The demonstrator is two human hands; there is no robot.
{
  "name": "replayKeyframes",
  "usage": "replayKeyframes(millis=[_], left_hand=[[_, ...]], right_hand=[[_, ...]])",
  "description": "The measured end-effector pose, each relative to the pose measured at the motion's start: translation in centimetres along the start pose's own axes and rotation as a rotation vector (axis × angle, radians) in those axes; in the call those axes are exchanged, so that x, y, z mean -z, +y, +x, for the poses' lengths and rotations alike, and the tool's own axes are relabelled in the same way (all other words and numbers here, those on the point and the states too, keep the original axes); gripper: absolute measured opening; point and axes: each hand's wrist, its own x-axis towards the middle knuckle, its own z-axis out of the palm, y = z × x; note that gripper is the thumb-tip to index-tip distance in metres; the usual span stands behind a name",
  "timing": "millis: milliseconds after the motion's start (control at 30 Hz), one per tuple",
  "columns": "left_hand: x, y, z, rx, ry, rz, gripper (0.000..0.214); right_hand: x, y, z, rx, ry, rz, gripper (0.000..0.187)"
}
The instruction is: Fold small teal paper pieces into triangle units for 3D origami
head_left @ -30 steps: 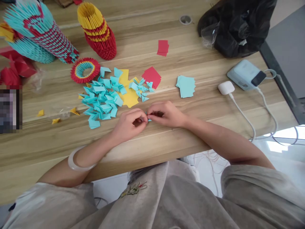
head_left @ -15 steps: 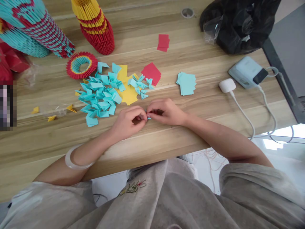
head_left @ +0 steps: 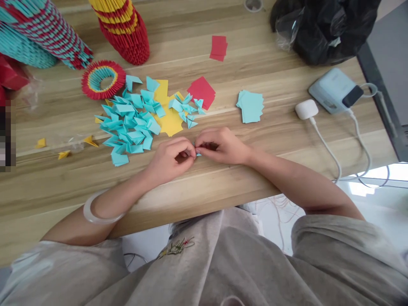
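a pale wood-grain surface (head_left: 207, 182) spreads across the scene. near its middle, the left hand (head_left: 170, 159) and right hand (head_left: 223, 144) meet over a small blue piece (head_left: 198, 154), mostly hidden. the fingers of both are closed at the tips, pinching it between them, with rounded gaps behind the thumbs. the step in hand looks like folding or creasing; the next move likely calls for a firm, even press, edges aligned. from the hands, a folded blue pile (head_left: 135, 136) lies at 10 o'clock, red sheets (head_left: 202, 92) at 12, a flat blue stack (head_left: 250, 107) at 2.
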Motion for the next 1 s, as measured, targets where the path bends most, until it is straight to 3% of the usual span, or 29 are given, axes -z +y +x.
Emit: replayKeyframes(millis=[1000], left_hand=[[0.08,0.06,-0.02,0.025,-0.025,-0.010,0.007]], right_hand=[[-0.08,0.01,-0.13,0.004,-0.006,-0.017,0.015]])
